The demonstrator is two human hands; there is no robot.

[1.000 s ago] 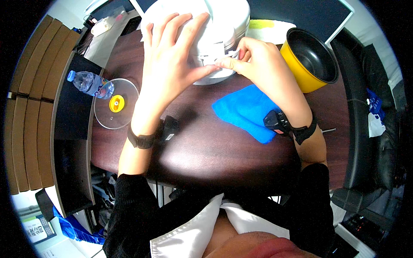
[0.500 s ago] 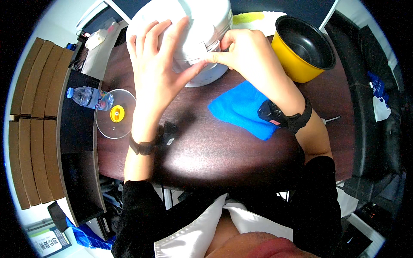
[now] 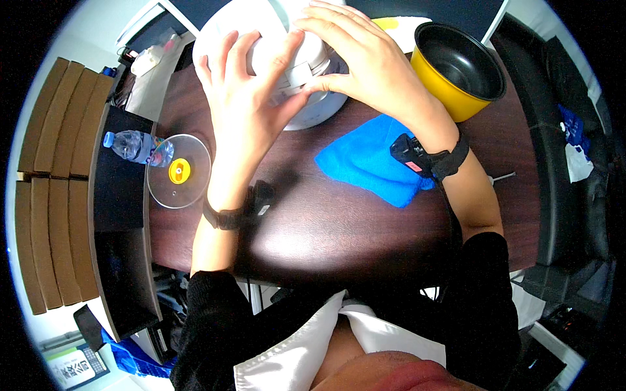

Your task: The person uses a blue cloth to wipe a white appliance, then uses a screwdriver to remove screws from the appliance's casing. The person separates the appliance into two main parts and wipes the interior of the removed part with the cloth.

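Note:
A white rounded rice cooker [image 3: 251, 16] stands at the far middle of the dark wood table, partly cut off by the upper edge of the picture. My left hand [image 3: 244, 98] grips its front left, fingers spread over the top and thumb at the front rim. From the right, my right hand [image 3: 378, 65] is around it too, its fingers stretched over the top and its thumb near my left thumb. Both palms hide much of the cooker's front. Just right of my right hand is a yellow pot [image 3: 443, 85] with a black inside. A blue cloth [image 3: 368, 159] lies below my right forearm.
A glass lid with a yellow knob [image 3: 179, 171] lies at the table's left, beside a plastic water bottle [image 3: 134, 146]. Behind the pot is a white and yellow item [image 3: 407, 29]. Brown cardboard boxes [image 3: 55, 241] stand far left; black seating [image 3: 554, 156] lines the right.
My right hand has changed from a pinch at the cooker's front edge to fingers stretched over its top. My left hand has stayed nearly in place.

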